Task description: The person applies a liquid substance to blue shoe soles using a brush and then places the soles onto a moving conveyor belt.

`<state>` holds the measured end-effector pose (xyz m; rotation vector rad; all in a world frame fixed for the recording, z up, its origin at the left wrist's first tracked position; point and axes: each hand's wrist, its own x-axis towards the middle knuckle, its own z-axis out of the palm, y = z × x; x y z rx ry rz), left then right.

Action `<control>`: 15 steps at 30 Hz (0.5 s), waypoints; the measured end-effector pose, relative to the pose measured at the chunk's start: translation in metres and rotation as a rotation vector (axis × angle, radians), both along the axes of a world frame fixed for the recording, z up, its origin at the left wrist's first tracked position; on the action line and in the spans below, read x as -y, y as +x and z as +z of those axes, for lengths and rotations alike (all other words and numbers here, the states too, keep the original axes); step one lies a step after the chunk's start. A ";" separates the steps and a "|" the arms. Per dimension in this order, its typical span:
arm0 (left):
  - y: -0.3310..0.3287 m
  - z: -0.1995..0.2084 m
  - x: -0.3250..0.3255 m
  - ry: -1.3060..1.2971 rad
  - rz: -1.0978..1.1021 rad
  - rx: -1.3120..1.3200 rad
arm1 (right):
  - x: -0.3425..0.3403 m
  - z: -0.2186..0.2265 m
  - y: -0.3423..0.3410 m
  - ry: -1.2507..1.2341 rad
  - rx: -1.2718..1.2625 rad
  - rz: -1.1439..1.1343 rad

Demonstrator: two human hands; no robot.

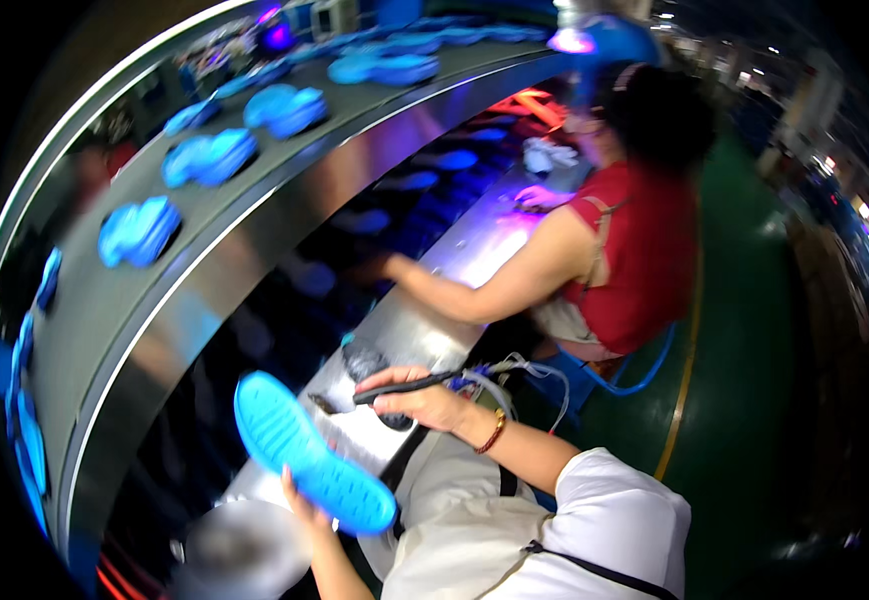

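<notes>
Beside the conveyor belt point(94, 330) carrying blue soles, my left hand point(306, 508) grips 1 blue shoe sole point(309, 465) over the steel tabletop point(409, 335), right-hand fingers point(416, 403) closed around a black brush tool point(399, 387), work seemingly midway.

curved conveyor belt point(84, 320), blue shoe soles point(139, 232) on it

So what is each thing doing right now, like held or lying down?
Blue shoe sole: held up in left hand, tread showing.
Black brush tool: gripped in right hand.
Blue sole pairs: lying on upper conveyor belt.
</notes>
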<state>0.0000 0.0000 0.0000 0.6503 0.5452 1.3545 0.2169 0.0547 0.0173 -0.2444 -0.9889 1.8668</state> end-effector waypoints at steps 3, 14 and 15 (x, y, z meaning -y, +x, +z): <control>0.037 -0.036 0.083 -0.147 -0.087 0.505 | 0.062 0.004 0.025 -0.199 0.120 0.133; 0.068 0.011 0.046 -0.181 -0.072 0.355 | -0.010 0.007 -0.021 -0.191 0.147 -0.074; 0.067 0.011 0.047 -0.194 -0.048 0.340 | -0.011 0.014 -0.026 -0.182 0.157 -0.072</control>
